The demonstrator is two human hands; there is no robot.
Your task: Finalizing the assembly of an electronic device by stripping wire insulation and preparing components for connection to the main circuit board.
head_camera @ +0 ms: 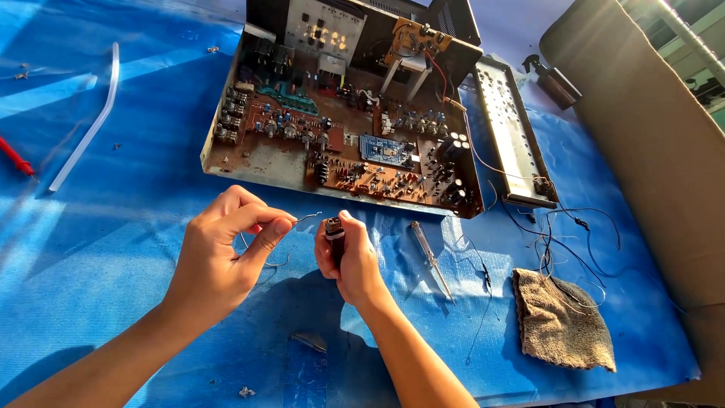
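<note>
- Your left hand [226, 253] pinches a thin wire [306, 217] between thumb and forefinger.
- Your right hand [349, 261] grips a small dark cylindrical part [334, 229], just beside the wire's tip.
- Both hover over blue sheeting [113, 227], near an opened circuit-board chassis [340, 128].

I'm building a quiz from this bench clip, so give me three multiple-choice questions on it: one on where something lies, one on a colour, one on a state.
1. Where does the brown cloth lie?
A. right of the hands
B. inside the chassis
C. far left, by the white strip

2. What colour is the table cover?
A. green
B. blue
C. grey

3. What does the left hand do?
A. lies flat and open
B. grips the screwdriver
C. pinches a thin wire

Answers:
1 A, it rests on the cover past the screwdriver.
2 B, blue sheeting all around the open chassis.
3 C, its fingers pinch the wire toward the small dark part in the right hand.
</note>
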